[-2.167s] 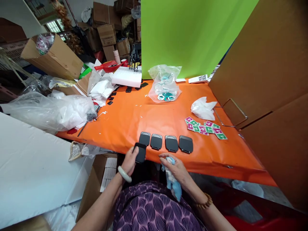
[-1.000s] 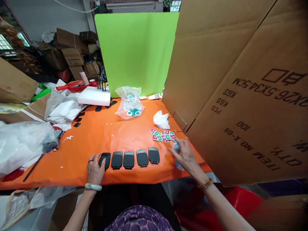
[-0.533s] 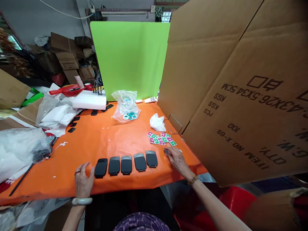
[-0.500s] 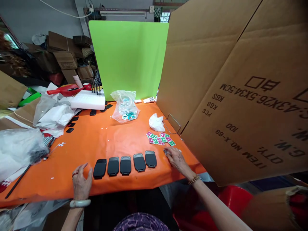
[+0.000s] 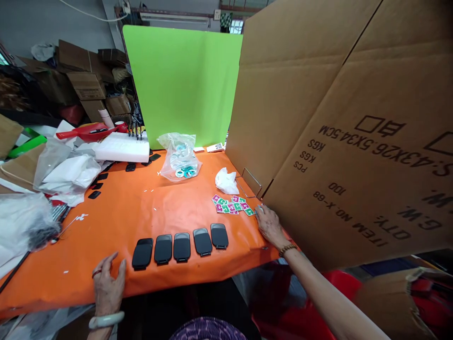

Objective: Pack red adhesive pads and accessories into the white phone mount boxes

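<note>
- Keeping the left hand point(image 5: 107, 288) low and loose looks right to me from over here: thumb and fingers spread wide, nothing in them, just beside the leftmost flat black piece point(image 5: 142, 254).
- Right hand point(image 5: 269, 225) is way over at the table's edge by the big cardboard panel point(image 5: 318, 141), fingers bent down. Could be something small under the fingertips, but honestly I can't tell from this view whether it's gripping anything.
- Five black pieces lie in a row near the front edge of the orange cover point(image 5: 177, 203), gaps between them. I'd touch them by their sides; those smooth tops probably smudge easily.
- Leftmost one sits a bit skewed, so a gentle nudge with the fingertips beats a shove, which could bump its neighbour.
- Watch the right sleeve-less forearm too: swing it in high, because the loose pink and green cards point(image 5: 232, 205) are right beside that hand and would scatter, imo.
</note>
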`<state>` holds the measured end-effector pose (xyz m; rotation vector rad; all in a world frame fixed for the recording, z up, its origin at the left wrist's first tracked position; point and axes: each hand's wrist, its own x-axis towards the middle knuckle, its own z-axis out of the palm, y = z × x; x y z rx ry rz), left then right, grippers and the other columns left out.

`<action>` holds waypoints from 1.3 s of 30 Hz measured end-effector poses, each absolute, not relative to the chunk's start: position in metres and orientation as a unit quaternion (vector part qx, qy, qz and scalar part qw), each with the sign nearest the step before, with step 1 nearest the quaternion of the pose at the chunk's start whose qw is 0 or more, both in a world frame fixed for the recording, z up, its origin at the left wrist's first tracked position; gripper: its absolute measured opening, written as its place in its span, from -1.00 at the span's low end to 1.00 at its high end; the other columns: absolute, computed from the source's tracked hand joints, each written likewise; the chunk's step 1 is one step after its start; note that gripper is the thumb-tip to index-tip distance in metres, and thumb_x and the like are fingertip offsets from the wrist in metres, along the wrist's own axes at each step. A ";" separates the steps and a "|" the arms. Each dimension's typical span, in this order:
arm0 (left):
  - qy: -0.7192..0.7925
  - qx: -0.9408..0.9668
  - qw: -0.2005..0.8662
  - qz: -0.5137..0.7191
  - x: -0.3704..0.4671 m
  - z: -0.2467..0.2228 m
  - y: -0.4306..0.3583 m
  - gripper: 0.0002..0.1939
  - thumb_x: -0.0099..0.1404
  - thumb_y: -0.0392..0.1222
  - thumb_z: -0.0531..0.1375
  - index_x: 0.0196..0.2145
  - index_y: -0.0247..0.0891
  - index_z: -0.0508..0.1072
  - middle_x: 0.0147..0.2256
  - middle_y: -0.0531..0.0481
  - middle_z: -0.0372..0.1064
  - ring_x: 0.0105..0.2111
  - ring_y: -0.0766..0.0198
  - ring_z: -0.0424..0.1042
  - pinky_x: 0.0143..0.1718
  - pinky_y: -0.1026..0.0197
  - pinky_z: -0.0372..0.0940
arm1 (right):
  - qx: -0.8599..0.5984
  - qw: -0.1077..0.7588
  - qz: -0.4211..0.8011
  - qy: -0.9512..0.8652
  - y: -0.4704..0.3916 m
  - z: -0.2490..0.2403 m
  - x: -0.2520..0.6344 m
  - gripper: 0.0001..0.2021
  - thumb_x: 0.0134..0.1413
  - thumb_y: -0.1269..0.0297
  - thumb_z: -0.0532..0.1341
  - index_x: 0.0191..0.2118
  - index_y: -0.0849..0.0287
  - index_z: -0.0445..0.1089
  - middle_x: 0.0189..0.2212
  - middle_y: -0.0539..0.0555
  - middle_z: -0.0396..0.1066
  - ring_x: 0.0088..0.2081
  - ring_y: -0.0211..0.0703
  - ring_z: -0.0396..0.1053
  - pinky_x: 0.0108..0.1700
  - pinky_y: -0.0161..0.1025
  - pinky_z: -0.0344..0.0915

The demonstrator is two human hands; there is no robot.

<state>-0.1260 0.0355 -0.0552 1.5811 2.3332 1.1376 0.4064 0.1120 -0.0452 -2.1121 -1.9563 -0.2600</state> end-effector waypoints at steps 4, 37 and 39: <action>0.765 0.518 0.050 0.380 -0.120 -0.051 0.036 -0.45 0.09 0.16 0.05 -0.12 -0.29 0.44 -0.21 -0.19 0.33 -0.21 0.03 0.36 -0.08 -0.06 0.33 | -0.740 0.127 -0.109 -0.652 0.112 -0.043 0.394 -0.65 0.26 0.34 -0.11 0.03 0.27 0.30 0.05 0.32 0.29 -0.05 0.08 0.26 -0.06 -0.03 0.17; 0.775 0.560 -0.121 0.267 -0.134 -0.077 0.076 -0.48 0.30 0.04 -0.10 -0.16 -0.44 0.45 -0.19 -0.37 0.44 -0.16 -0.07 0.41 -0.17 -0.01 0.32 | -0.719 0.196 0.136 -0.653 0.271 0.013 0.312 -0.68 0.14 0.40 0.04 -0.02 0.38 0.36 -0.03 0.36 0.38 0.01 0.05 0.31 0.01 -0.17 0.17; 0.772 0.565 -0.130 0.260 -0.134 -0.078 0.076 -0.50 0.31 0.03 -0.09 -0.18 -0.43 0.45 -0.20 -0.35 0.45 -0.17 -0.05 0.42 -0.17 0.01 0.32 | -0.753 0.189 0.118 -0.619 0.292 0.005 0.324 -0.64 0.14 0.37 0.07 0.01 0.45 0.30 0.01 0.44 0.31 0.03 0.11 0.26 -0.01 -0.14 0.14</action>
